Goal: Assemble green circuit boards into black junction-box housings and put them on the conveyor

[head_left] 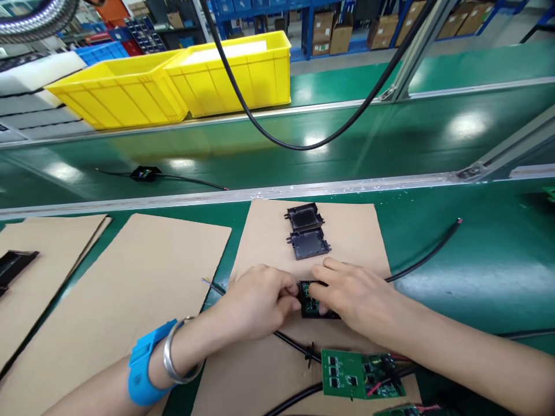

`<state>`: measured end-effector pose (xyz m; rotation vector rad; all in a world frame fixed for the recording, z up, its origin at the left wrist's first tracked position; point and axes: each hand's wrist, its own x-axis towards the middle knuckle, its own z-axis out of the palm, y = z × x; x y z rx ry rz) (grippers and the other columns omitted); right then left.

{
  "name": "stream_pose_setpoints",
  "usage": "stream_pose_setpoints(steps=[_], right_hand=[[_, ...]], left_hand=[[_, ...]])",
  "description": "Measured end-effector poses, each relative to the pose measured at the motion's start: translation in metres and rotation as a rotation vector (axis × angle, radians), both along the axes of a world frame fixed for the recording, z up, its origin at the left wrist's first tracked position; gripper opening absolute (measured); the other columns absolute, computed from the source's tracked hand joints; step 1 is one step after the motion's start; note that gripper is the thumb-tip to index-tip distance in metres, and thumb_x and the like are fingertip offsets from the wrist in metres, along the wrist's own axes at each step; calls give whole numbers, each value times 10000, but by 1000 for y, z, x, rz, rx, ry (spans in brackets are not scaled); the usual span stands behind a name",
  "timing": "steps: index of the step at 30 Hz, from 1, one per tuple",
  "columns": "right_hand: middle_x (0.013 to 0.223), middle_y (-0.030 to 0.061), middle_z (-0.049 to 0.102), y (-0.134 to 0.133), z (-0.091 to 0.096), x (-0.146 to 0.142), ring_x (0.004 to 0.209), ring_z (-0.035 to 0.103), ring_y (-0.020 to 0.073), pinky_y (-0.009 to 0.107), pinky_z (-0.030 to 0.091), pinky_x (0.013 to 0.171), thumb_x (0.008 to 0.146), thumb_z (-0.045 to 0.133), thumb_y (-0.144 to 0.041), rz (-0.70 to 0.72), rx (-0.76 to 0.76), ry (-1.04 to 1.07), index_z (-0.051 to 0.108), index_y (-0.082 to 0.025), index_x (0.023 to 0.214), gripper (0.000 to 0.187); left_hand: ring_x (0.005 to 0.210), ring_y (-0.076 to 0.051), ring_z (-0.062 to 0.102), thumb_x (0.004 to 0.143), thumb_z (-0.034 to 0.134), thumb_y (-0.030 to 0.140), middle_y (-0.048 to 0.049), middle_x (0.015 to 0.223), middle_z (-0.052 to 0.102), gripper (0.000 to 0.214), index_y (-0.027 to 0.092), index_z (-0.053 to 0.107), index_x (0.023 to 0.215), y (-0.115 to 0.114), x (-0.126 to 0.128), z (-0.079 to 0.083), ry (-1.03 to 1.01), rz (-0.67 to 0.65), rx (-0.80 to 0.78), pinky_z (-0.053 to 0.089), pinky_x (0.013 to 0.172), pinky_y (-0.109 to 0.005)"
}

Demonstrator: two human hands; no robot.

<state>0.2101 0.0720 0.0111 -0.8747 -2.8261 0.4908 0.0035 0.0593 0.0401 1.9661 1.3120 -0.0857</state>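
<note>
A small black plastic case (306, 312) lies on the cardboard sheet, with a green circuit board (307, 293) inside it. The fingers of my left hand (262, 301) are pinched at the case's left end, where a black cable (218, 288) runs off to the left. From the right, my right hand (353, 294) reaches over the case, its thumb and fingers closed down on the board and hiding much of it. Another black cable (425, 257) emerges beyond this hand. Just above the hands sit two empty black case halves (304, 218) (310, 242).
Below my hands lie a wired green circuit board (342, 372) and part of another (407, 411). More cardboard sheets (143, 289) cover the left. A metal rail (208, 197) crosses behind; beyond it are a cabled black module (146, 174), yellow bins (243, 78) and a hanging cable (299, 147).
</note>
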Motion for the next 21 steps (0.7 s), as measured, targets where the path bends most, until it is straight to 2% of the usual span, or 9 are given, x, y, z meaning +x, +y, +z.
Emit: stream_pose_setpoints(steps=[4, 8, 13, 15, 17, 21], right_hand=[[847, 24, 539, 0, -4, 2, 837, 498, 210, 319, 342, 622, 801, 647, -28, -12, -13, 11, 580, -174, 758, 167], [833, 13, 527, 0, -8, 2, 830, 485, 207, 327, 343, 632, 807, 641, -36, -12, 7, 33, 562, -183, 757, 174], [840, 8, 517, 0, -15, 5, 830, 480, 206, 324, 344, 643, 821, 637, -65, -29, 30, 55, 546, -197, 768, 169], [847, 12, 521, 1, -14, 6, 828, 486, 208, 323, 356, 662, 815, 662, -97, -33, 25, 43, 547, -197, 777, 157], [878, 18, 542, 4, -9, 5, 847, 501, 211, 321, 373, 692, 784, 710, -127, -30, -1, 33, 561, -193, 832, 170], [878, 43, 596, 12, 5, -7, 830, 539, 214, 308, 397, 688, 765, 761, -268, -68, -135, -22, 567, -160, 912, 267]], left_hand=[[644, -166, 557, 836, 450, 65, -21, 744, 621, 185, 173, 582, 765, -18, 6, -13, 53, -131, 463, 408, 576, -275], [624, -178, 540, 817, 400, -13, -23, 737, 579, 236, 176, 540, 818, -36, 5, -29, 191, -248, 691, 439, 547, -284], [585, -175, 536, 756, 496, -14, -33, 724, 573, 189, 158, 530, 826, -44, 16, -31, 506, -403, 750, 429, 481, -258], [600, -179, 541, 753, 509, -16, -44, 745, 582, 197, 148, 546, 854, -44, 19, -31, 556, -441, 766, 433, 478, -258], [613, -185, 543, 760, 514, -16, -42, 756, 585, 202, 147, 556, 871, -43, 17, -32, 524, -434, 788, 450, 489, -272], [688, -198, 556, 812, 513, 8, -35, 806, 598, 195, 151, 571, 931, -42, 4, -42, 309, -302, 816, 489, 556, -301]])
